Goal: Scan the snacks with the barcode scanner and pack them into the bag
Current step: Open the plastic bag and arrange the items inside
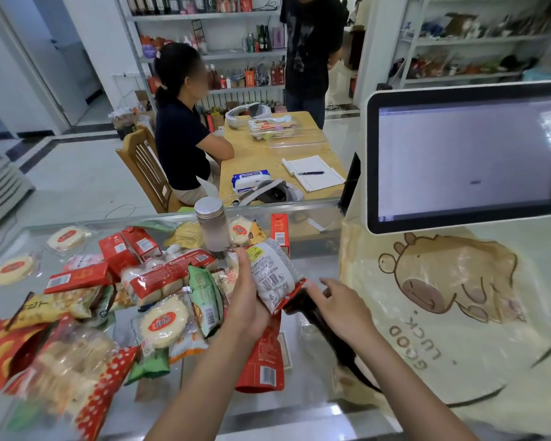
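Open strip of glass counter [315,415] between snack heap [159,281] and bag [458,297]; monitor [468,157] above bag, bottle [212,227] at rear.

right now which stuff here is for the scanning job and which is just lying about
Job: white snack packet in left hand, barcode scanner, capybara bag, snack pile.
Lying about: lidded bottle, wet wipes, notebook, headset.

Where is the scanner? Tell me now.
Head view, right of centre: the scanner sits under the right hand, between the snack that the left hand holds and the bag.
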